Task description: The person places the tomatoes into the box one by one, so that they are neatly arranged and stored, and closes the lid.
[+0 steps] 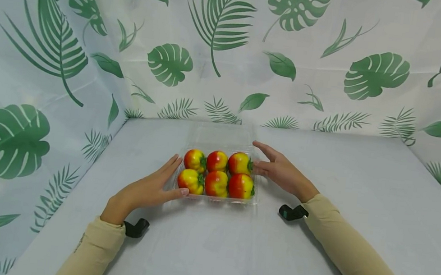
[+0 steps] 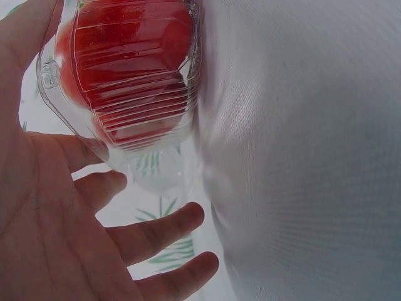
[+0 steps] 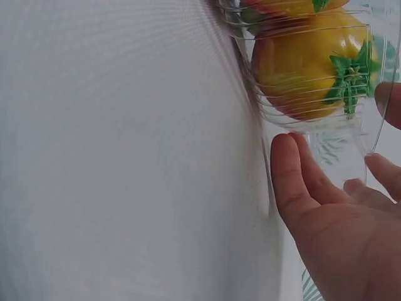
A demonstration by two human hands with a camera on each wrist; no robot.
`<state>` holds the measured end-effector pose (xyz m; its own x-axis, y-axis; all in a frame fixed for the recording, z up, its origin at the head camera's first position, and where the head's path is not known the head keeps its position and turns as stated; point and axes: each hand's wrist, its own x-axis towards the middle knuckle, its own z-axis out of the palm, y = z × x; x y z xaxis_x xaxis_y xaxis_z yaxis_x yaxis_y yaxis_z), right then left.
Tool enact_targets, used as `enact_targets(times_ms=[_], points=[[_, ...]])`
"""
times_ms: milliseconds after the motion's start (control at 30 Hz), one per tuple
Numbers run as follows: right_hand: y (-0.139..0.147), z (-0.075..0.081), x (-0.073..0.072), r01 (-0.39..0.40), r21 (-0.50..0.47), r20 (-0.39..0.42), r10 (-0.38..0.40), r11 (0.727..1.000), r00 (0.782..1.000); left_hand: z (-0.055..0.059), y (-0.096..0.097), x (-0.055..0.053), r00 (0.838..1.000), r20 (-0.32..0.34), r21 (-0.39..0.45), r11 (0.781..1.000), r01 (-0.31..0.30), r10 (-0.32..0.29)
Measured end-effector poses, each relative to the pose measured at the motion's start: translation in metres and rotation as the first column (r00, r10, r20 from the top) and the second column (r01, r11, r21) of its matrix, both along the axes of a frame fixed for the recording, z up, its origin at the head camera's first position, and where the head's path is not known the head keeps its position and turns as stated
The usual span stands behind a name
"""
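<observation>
A clear plastic clamshell box (image 1: 217,199) stands on the table with its lid (image 1: 222,134) folded back behind it. Two rows of red-and-yellow fruits (image 1: 216,183) with green leafy tops fill it; their exact kind is uncertain. My left hand (image 1: 145,191) lies along the box's left side, fingers extended, thumb near the front left corner. At the right side is my right hand (image 1: 285,174), its fingers loosely extended beside the back right corner and the lid's edge. In the left wrist view, red fruit (image 2: 135,50) shows through the ribbed wall.
A white cloth covers the table (image 1: 199,248). Behind it and along both sides hangs a white curtain (image 1: 217,92) printed with green leaves. Black devices (image 1: 292,213) are strapped at both wrists, close above the table.
</observation>
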<state>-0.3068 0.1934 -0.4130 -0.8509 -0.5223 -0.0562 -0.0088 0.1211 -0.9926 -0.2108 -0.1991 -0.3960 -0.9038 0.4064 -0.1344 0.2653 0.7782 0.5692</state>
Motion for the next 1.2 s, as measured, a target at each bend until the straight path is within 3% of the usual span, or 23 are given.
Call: enact_targets(times_ms=[233, 600, 1000, 1200], points=[[0.0007, -0.0008, 0.0003, 0.052, 0.027, -0.077, -0.049, 0.998, 0.996, 0.0007, 0.0011, -0.0010, 1.000, 0.010, -0.001, 1.000, 0.000, 0.000], [-0.0012, -0.0014, -0.0029, 0.099, 0.011, -0.247, -0.093, 0.995, 0.964, 0.0008, 0.0032, -0.0005, 1.000, 0.011, 0.001, 1.000, -0.018, 0.018], [-0.0076, 0.0014, 0.0008, 0.167, 0.001, -0.295, -0.159, 0.986, 0.942, 0.0003, 0.0005, -0.0007, 1.000, 0.002, 0.053, 0.999, 0.010, -0.010], [-0.0081, 0.0010, 0.0021, 0.181, -0.019, -0.283, -0.179, 0.983, 0.942, 0.0007, 0.0011, 0.0001, 1.000, 0.020, 0.093, 0.996, -0.015, 0.013]])
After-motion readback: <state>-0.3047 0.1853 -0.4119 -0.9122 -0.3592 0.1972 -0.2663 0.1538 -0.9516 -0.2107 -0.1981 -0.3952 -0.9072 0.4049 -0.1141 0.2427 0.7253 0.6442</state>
